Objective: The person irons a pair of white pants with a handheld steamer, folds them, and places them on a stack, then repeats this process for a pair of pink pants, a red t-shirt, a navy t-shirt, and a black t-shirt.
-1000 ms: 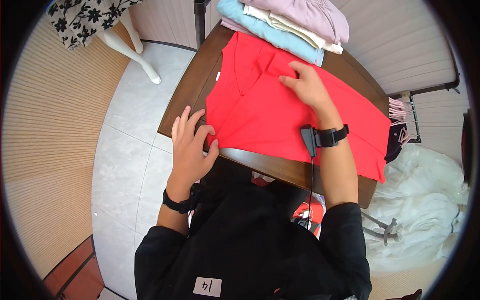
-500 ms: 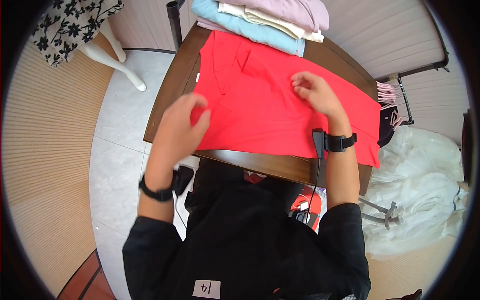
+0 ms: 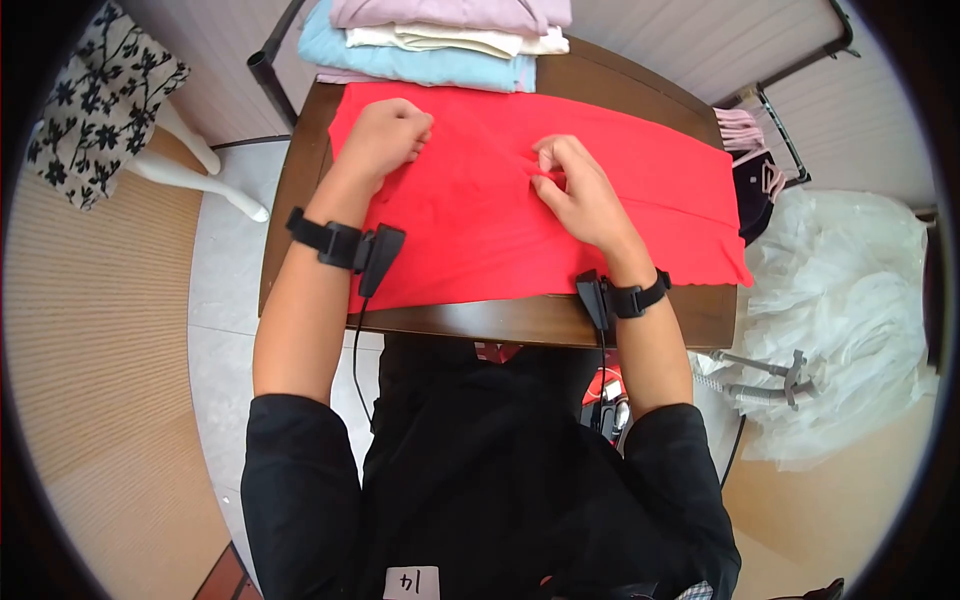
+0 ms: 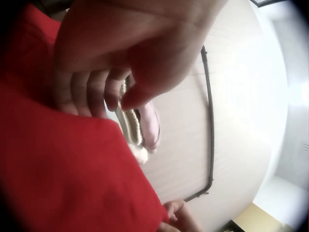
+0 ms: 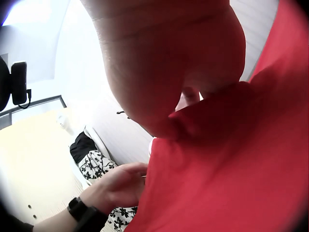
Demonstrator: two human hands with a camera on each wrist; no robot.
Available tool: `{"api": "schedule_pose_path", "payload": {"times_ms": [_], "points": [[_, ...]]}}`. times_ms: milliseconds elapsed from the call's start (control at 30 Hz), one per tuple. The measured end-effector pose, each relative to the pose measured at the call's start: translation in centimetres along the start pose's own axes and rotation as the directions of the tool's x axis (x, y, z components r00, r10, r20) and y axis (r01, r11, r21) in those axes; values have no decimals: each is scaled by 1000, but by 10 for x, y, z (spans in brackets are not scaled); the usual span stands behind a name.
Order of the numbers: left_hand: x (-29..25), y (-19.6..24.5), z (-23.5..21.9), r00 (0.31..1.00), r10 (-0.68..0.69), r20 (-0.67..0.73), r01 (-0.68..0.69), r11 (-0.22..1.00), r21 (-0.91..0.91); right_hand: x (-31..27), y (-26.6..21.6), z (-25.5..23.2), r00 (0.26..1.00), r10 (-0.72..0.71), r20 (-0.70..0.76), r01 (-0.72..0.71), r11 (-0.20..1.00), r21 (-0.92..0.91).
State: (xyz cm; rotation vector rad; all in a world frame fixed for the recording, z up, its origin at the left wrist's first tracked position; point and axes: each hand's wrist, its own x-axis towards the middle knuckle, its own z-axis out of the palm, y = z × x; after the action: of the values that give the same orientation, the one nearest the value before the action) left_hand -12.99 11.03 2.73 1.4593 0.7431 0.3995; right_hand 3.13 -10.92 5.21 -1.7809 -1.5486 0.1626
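A red V-neck top (image 3: 470, 240) lies across the brown table (image 3: 470, 322). My right hand (image 3: 583, 195) pinches its cloth near the middle; in the right wrist view a raised fold of red runs up to the thumb and fingers. My left hand (image 3: 385, 140) is over the neck end of the top, fingers curled. Seen in the left wrist view, the thumb of the left hand (image 4: 120, 58) comes close to the index finger, and the other fingertips reach the red ridge. I cannot tell whether cloth is in them.
Folded lilac, cream and light blue clothes (image 3: 430, 65) are stacked at the table's far left. White mannequin legs (image 3: 190, 180) stand left of the table. To the right are pink hangers (image 3: 740, 130), a white tulle dress (image 3: 840, 330) and a grey metal stand (image 3: 770, 385).
My left hand has gone from the top's near left corner up over its neck end, its fingers curling. The right hand has come slightly left and now pinches the cloth. The head view has shifted.
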Motion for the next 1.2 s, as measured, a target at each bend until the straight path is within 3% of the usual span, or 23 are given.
{"api": "schedule_pose_path", "payload": {"times_ms": [67,100,133,167,233,300,367,400,467,500,567,600,667,700,733,767,800,900,933,967,1033,1100,1200], "points": [[-12,9,5,999,-35,-36,38,996,80,-2,-1,-7,971,217,97,-235,938,256],[-18,12,7,994,-65,-92,79,985,152,-3,-1,-15,970,227,85,-241,937,252],[-22,4,7,998,22,-63,-3,959,285,-6,-1,-25,964,244,104,-260,946,196],[-29,2,5,998,25,-49,-10,959,285,-9,2,-34,958,260,121,-276,951,138],[-38,-5,2,992,113,53,-124,850,511,-29,26,-60,945,320,62,-323,945,53],[-33,-18,-7,988,105,110,-143,880,453,-60,60,-92,931,366,4,-366,930,-43],[-33,-26,-9,989,148,-13,-144,974,177,-104,95,-123,870,449,-202,-478,869,-126],[-32,-31,-11,989,146,-17,-144,986,87,-124,105,-139,863,455,-219,-490,860,-144],[-36,-33,-8,990,144,-10,-144,988,-49,-167,121,-170,768,480,-424,-629,690,-358],[-40,-30,-7,988,155,0,-155,987,-48,-191,136,-186,760,483,-435,-640,674,-369],[-43,-33,-11,989,148,25,-146,987,-72,-238,167,-215,546,575,-610,-818,523,-239],[-44,-32,-12,988,150,31,-147,986,-76,-254,179,-228,543,573,-614,-820,518,-241],[-47,-33,-13,987,160,-17,-161,984,-79,-276,185,-240,322,669,-670,-935,337,-112],[-45,-34,-14,987,161,-9,-161,984,-77,-283,190,-246,314,670,-673,-937,332,-107],[-44,-37,-17,988,157,-14,-158,985,-76,-281,182,-250,201,790,-580,-891,394,227],[-44,-37,-17,987,157,-22,-158,985,-74,-276,173,-254,133,888,-439,-750,380,541],[-45,-36,-17,988,151,-29,-152,985,-79,-270,166,-256,207,888,-410,-706,426,565],[-45,-37,-17,984,177,-34,-179,981,-69,-250,172,-264,188,880,-437,-761,412,502],[-44,-38,-17,983,179,-29,-181,981,-68,-249,184,-268,260,865,-429,-760,457,461],[-44,-38,-18,984,178,-28,-180,981,-74,-243,188,-270,257,865,-431,-759,457,463],[-45,-37,-19,983,179,-30,-181,980,-81,-228,196,-273,395,846,-357,-798,509,323],[-44,-37,-19,985,171,-24,-172,980,-97,-209,207,-271,418,817,-398,-760,554,339],[-43,-39,-21,984,177,-17,-178,979,-96,-202,234,-277,482,798,-361,-850,526,27]]}}
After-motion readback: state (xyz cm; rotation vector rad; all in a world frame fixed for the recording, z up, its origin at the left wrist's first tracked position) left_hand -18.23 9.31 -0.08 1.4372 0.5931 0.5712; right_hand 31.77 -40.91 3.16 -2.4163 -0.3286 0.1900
